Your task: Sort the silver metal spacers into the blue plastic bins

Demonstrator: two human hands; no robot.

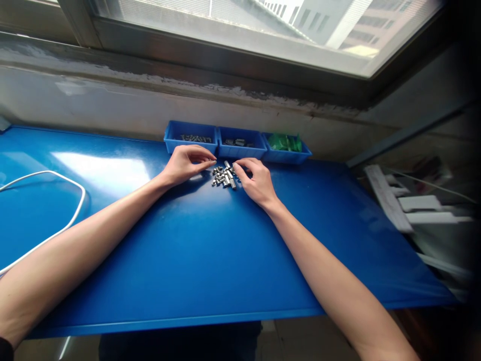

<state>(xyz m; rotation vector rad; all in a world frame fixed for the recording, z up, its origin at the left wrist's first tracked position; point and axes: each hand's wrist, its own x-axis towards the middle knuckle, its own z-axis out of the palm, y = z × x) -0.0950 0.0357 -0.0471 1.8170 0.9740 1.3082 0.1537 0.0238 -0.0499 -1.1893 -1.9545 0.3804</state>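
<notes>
Both forearms reaching forward over the blue surface point(210, 260), bare, converging on a small heap of metal pins point(224, 176) lying just in front of three blue bins point(192, 145). Left hand point(186, 163) resting at the heap's left edge, fingers point(209, 162) pinched together, perhaps on a single pin, though too small to tell for sure. Right hand point(255, 178) at the heap's right edge, fingers curled and touching the pins, not clearly gripping any.

Judged as sorting or picking from the heap, one piece at a time; next move likely calling for a fine pinch on one pin without scattering its neighbours.

Pins short and cylindrical, lying flat, long axes mixed: several pointing away towards the bins, others skewed across. No shared heading.

Left and middle bins holding dark small parts, right bin point(287, 150) holding green pieces. White cable point(71, 183) looping at far left, well apart.
</notes>
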